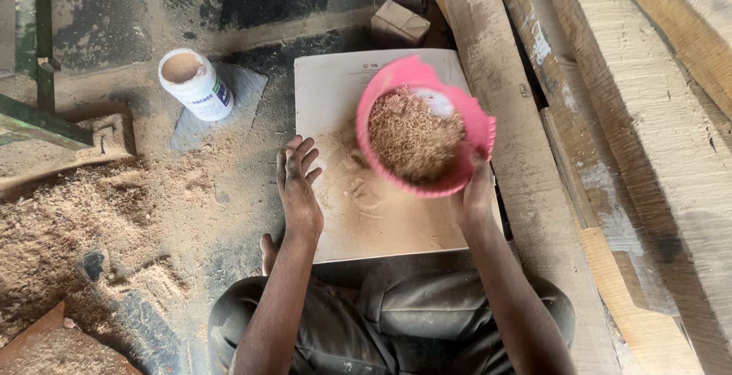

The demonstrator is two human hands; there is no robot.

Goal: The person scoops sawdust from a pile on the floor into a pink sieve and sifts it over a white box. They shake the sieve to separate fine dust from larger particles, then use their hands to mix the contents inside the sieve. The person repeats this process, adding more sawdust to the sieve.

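Right hand (474,192) clamped the near rim of a tilted pink bowl (424,123) of sawdust; left hand (297,184), fingers slightly apart, rested flat on the white board (381,222), where steadying seemed wise

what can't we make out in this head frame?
- Pink bowl: its inner bottom is hidden under sawdust; the right hand covers part of the near rim.
- White jar: contents hidden by a sawdust crust at its mouth.
- White board: the middle is hidden by the bowl, the near edge by the knees.
- Planks: ends cut off by the frame's edges.
- Left hand: palm faces down, its underside is unseen.
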